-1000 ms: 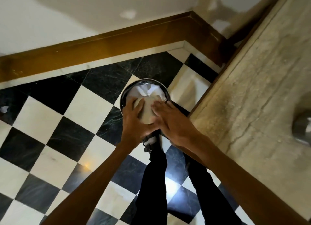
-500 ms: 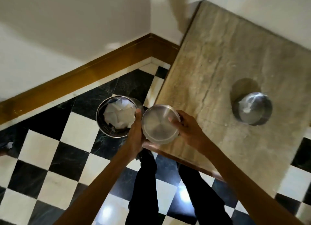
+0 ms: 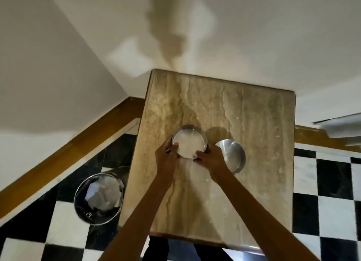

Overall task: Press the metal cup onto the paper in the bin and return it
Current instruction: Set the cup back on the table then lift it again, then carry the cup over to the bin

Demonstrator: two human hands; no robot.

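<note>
The metal cup [image 3: 189,141] is upside down over the middle of the stone table [image 3: 254,182], its flat round base facing me. My left hand [image 3: 166,159] grips its left side and my right hand [image 3: 212,160] its right side. Whether the cup touches the tabletop is hidden by my fingers. On the floor left of the table stands the round metal bin [image 3: 80,202], with crumpled white paper [image 3: 104,195] inside it.
A second metal cup [image 3: 233,154] stands upside down on the table just right of my right hand. The floor is black-and-white checkered tile with a wooden skirting along the white walls. A white object [image 3: 343,127] juts in at the right edge.
Both hands lifted the cup out of the bin, carried it up and right over the table edge, and now hold it at the table's middle beside the other cup.
</note>
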